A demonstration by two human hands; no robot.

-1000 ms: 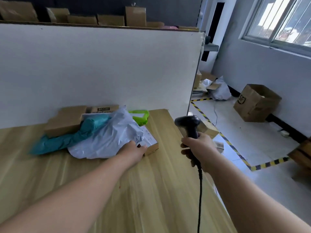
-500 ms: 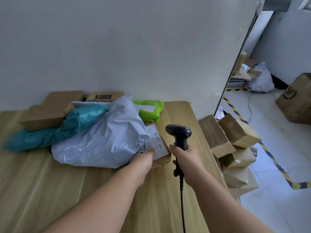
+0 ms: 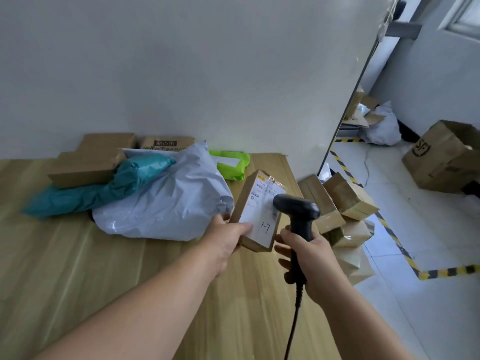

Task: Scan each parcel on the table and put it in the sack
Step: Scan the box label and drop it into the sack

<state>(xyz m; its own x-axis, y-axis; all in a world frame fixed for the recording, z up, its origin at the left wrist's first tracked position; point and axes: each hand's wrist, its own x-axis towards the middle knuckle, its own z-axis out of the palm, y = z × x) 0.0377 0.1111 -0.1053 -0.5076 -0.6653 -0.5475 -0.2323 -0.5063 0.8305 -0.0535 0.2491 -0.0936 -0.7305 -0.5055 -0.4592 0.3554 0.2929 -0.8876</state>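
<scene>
The left grip [image 3: 228, 237] reaches forward, thumb on the white label of a small brown parcel [image 3: 259, 211], pinching it tilted above the table [image 3: 104, 268]; the right grip [image 3: 309, 258] is closed round a black scanner [image 3: 296, 211], its head over the label. Behind lie two brown boxes [image 3: 91, 162], one teal bag [image 3: 104, 188], one grey bag [image 3: 168, 203] and one green bag [image 3: 231, 165]; a white partition [image 3: 181, 61] backs the wooden table, and cartons [image 3: 345, 203] are stacked on the tiled floor [image 3: 415, 255] to the right.

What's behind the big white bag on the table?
A printed cardboard box and a green bag poke out behind the white bag. The bag covers their near parts, so anything else back there is hidden.
</scene>
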